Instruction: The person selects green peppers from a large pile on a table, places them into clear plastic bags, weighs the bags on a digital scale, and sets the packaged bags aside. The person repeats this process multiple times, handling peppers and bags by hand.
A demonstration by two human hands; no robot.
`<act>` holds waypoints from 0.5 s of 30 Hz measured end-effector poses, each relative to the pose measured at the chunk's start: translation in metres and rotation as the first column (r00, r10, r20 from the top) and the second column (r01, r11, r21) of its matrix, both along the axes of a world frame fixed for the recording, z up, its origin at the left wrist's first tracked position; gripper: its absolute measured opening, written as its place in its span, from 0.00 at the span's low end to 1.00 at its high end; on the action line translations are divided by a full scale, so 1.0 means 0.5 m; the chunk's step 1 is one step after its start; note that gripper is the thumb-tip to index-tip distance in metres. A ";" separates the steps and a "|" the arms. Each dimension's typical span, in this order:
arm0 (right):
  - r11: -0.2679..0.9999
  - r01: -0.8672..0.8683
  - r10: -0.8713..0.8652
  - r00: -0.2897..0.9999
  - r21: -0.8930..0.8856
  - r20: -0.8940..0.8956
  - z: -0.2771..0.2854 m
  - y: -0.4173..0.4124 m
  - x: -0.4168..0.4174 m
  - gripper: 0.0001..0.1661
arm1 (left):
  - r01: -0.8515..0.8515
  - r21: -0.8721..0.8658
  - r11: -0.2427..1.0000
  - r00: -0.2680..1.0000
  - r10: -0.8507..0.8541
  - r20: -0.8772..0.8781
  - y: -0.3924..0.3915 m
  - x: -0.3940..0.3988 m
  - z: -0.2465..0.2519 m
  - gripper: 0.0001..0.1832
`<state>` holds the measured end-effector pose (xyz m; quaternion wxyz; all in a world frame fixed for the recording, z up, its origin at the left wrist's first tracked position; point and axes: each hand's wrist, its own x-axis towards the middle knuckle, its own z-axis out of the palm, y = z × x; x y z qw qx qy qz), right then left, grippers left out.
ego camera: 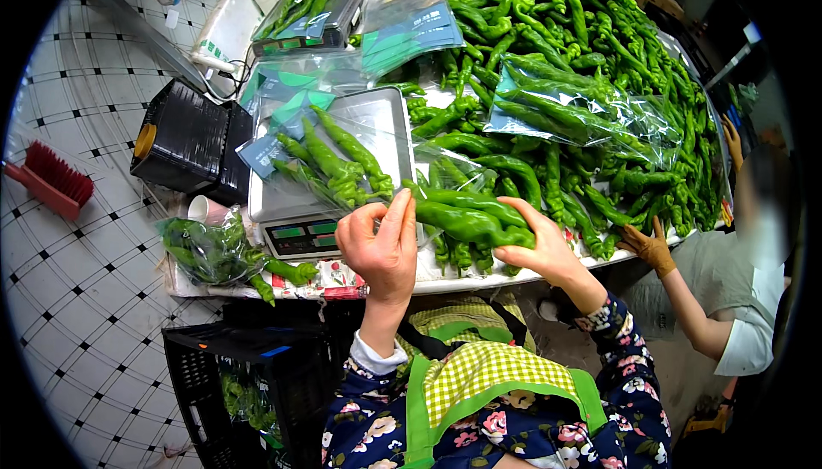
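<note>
My right hand point(546, 244) grips a small bunch of long green peppers point(472, 215) by the stem end, above the table's front edge. The bunch points left toward my left hand point(379, 244), whose fingertips pinch the edge of a clear plastic bag point(295, 176). This bag lies on the steel pan of a digital scale point(385, 115) with several green peppers point(337, 164) in it. Where the peppers in my right hand meet my left fingertips, I cannot tell whether their tips are inside the bag.
A large heap of green peppers point(578, 32) covers the table's right, with a filled bag point(571, 106) on top. Flat bags point(411, 29) lie behind the scale; a second scale point(340, 26) stands beyond. Another person's gloved hand point(648, 250) touches the heap. A black crate point(257, 353) stands below.
</note>
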<state>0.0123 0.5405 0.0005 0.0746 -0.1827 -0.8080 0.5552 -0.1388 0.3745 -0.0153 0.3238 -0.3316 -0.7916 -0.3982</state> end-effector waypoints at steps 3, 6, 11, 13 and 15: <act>0.998 0.000 0.000 1.000 -0.069 0.002 -0.028 -0.015 -0.078 0.45 | 0.043 0.047 0.998 0.999 -0.043 0.000 0.004 -0.001 -0.006 0.13; 0.897 0.030 -0.048 0.998 -0.442 -0.031 -0.031 -0.037 -0.150 0.43 | 0.079 0.089 0.993 0.997 -0.077 -0.024 0.000 -0.008 -0.013 0.15; 0.757 0.166 -0.167 0.984 -0.632 0.059 -0.015 -0.082 -0.273 0.49 | 0.158 0.114 0.981 0.986 -0.162 0.031 -0.010 -0.006 0.012 0.14; 0.982 0.051 -0.069 0.993 -0.184 -0.093 -0.038 -0.072 -0.330 0.55 | 0.154 0.069 0.986 0.988 -0.155 0.016 -0.021 -0.006 0.015 0.15; 0.997 0.040 -0.037 0.998 0.067 -0.046 -0.006 -0.081 -0.368 0.56 | 0.099 0.021 0.995 0.995 -0.099 -0.017 -0.038 -0.013 0.014 0.15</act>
